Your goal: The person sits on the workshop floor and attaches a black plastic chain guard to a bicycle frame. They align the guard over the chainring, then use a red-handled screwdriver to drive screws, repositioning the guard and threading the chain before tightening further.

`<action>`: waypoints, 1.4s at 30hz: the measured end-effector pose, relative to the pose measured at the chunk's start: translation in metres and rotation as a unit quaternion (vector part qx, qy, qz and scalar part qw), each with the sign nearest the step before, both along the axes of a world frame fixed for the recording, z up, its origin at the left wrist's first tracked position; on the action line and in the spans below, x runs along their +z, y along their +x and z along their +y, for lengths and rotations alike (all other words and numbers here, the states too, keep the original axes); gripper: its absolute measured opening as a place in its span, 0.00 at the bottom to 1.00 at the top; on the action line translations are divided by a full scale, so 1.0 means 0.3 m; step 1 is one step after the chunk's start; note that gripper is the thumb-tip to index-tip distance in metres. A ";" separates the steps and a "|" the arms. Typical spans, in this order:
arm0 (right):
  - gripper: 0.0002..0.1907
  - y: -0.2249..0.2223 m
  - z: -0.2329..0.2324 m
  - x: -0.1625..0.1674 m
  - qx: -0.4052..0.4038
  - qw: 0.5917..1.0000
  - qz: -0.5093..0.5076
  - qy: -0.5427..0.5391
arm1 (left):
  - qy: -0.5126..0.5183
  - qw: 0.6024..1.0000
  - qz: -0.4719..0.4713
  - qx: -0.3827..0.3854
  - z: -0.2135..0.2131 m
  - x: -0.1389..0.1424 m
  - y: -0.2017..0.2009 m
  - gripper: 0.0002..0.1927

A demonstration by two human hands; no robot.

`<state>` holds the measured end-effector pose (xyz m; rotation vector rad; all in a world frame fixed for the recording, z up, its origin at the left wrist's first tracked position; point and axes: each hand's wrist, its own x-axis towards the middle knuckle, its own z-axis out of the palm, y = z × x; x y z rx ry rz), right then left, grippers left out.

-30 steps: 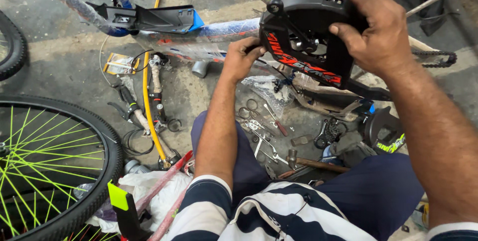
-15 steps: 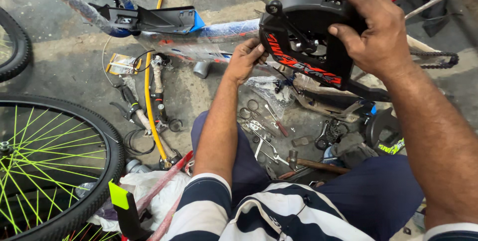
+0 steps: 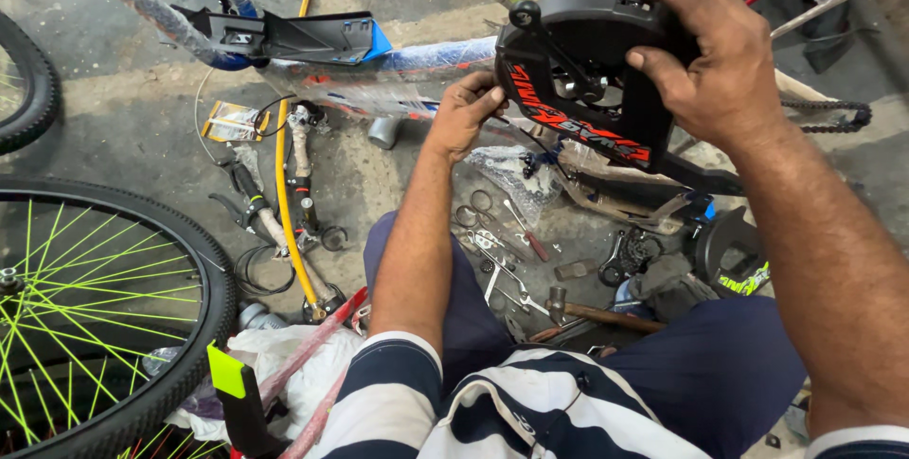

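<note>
Bike wheel point(image 3: 95, 326), black tyre with neon-green spokes, lies at the person's left, parked out of the work zone. Wrapped bike frame point(image 3: 284, 52) runs across the top, blue tubes in plastic film, a black bracket on it; it sits just past the hands so the part can be offered up to it.

Black chain guard point(image 3: 582, 75), round, with red-orange lettering, is held up off the floor at the frame's right end, tilted toward the person. Right hand point(image 3: 724, 66) is closed over its upper right edge, fingers curled round the rim, taking the weight. Left hand point(image 3: 464, 118) is at the guard's lower left edge, fingers pinched together there, seemingly steadying or working a small fixing; what's between the fingertips can't be made out.

Chain point(image 3: 833, 118) pokes out right of the guard. Yellow cable point(image 3: 284, 184) runs down the floor beside the brake levers point(image 3: 251, 198). Loose tools point(image 3: 507, 260), scissors, spanners, a hammer, are scattered just in front of the knees, within easy reach.
</note>
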<state>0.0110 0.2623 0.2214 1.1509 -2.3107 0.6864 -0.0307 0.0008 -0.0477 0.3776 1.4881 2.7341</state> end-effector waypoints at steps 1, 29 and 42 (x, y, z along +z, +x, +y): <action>0.26 0.001 0.000 -0.001 -0.010 1.000 -0.013 0.001 | 0.020 1.000 0.000 0.004 0.002 -0.001 0.001 0.12; 0.25 0.005 -0.014 0.006 -0.005 1.000 0.000 0.005 | 0.071 0.996 -0.052 -0.007 0.051 -0.002 0.017 0.15; 0.26 0.009 -0.017 0.012 -0.014 1.000 -0.011 0.008 | 0.076 0.995 -0.021 0.058 0.098 -0.041 0.036 0.14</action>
